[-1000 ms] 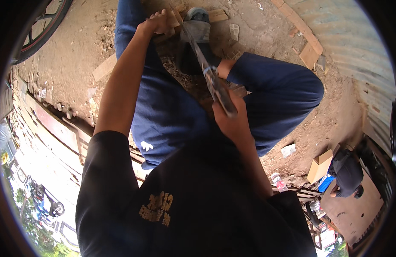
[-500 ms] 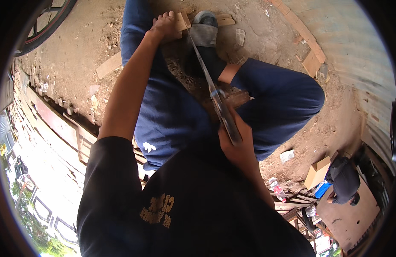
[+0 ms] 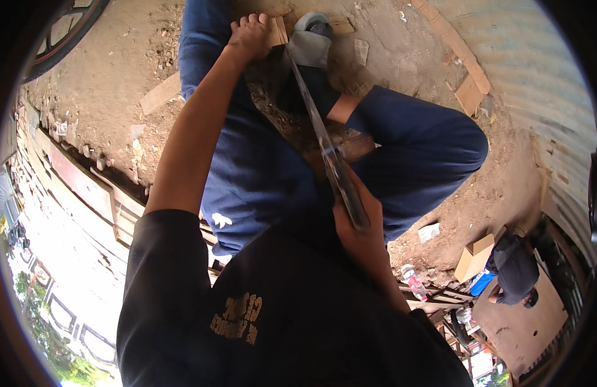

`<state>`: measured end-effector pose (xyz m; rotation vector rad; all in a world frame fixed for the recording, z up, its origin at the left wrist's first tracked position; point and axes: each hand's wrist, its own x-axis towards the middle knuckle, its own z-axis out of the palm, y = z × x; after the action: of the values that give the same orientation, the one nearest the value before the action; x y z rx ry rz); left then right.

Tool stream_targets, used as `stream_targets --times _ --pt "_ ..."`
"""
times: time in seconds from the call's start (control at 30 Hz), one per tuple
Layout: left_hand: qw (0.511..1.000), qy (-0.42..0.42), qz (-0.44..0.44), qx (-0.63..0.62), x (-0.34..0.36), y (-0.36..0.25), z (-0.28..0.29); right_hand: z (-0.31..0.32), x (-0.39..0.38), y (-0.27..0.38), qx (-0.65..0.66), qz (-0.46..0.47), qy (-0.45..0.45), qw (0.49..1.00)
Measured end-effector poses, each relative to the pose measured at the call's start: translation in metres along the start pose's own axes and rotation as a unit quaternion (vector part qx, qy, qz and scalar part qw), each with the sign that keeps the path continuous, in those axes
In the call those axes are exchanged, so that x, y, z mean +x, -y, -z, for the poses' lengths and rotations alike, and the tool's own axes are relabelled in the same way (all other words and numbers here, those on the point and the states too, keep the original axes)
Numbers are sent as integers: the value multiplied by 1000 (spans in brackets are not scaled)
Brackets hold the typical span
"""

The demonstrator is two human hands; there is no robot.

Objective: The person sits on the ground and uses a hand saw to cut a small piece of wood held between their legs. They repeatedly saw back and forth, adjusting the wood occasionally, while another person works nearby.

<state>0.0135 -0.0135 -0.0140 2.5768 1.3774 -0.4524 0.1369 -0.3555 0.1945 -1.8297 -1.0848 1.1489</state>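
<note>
A handsaw (image 3: 315,117) slants up from my lap, its long blade narrowing toward a light wooden piece (image 3: 276,33). My right hand (image 3: 363,216) is wrapped round the saw's dark handle. The far end of the blade meets the wood at its right side. My left hand (image 3: 249,37) is closed over the left part of that wood, fingers curled across its top. Just right of it is my foot in a grey strapped sandal (image 3: 309,46). More of a board (image 3: 342,25) shows beyond the sandal; whether it joins the held wood is hidden.
A loose wooden board (image 3: 161,93) lies on the dirt to the left, below a wheel (image 3: 66,42). Corrugated metal sheeting (image 3: 537,71) stands at right. A plastic bottle (image 3: 414,282), an open cardboard box (image 3: 474,258) and another person (image 3: 514,269) bent over a panel are at lower right.
My right hand has drawn the saw slightly back toward my body, down and to the right. My left hand stays on the wood.
</note>
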Motion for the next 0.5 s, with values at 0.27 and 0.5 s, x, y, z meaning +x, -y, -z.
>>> stream_targets --times 0.27,0.5 --pt "999 -41 30 -7 6 6 -20 -5 -1 -3 13 27 -17 999" --pt "999 -16 38 -2 8 -7 -17 -26 56 -20 25 35 -26 999"
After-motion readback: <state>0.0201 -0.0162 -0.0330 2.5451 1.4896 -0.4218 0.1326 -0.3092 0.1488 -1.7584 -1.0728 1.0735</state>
